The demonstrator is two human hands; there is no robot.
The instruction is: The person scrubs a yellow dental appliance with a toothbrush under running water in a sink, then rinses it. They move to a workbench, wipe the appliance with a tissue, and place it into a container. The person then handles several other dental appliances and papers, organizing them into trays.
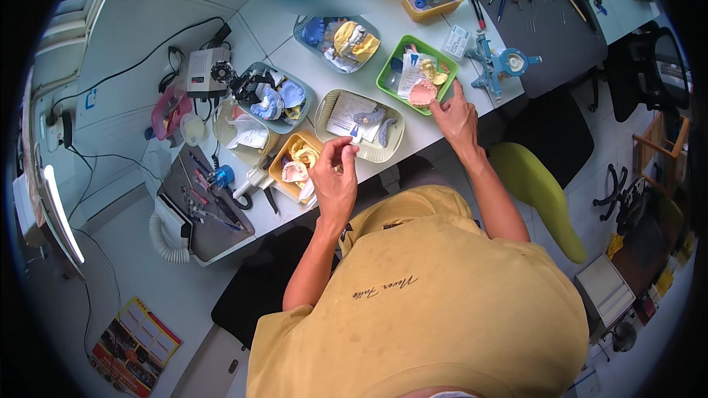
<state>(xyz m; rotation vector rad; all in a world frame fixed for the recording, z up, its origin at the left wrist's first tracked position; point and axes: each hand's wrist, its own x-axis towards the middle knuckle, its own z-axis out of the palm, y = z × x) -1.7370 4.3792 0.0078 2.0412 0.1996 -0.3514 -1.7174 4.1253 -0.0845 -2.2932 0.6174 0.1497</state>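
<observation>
My left hand (335, 182) is over the near-left rim of a cream basket (383, 152). Its fingers are curled together in a pinch; whatever they hold, if anything, is too small to make out. In that basket lie a paper slip (354, 116) and grey dental arch models (386, 131). My right hand (459, 119) grips the near-right corner of a green basket (385, 81), thumb at the near rim and index finger along the side. Inside it are a pink dental model (422, 92), a yellow one (434, 71) and a printed slip (408, 74).
A yellow basket (279, 156) of dental models stands beside my left hand. Blue-grey baskets (306, 92) with blue and yellow impressions stand farther back. Right of the green basket is a blue articulator (509, 63). Hand tools lie on grey mats (546, 26). A green chair (527, 184) stands at right.
</observation>
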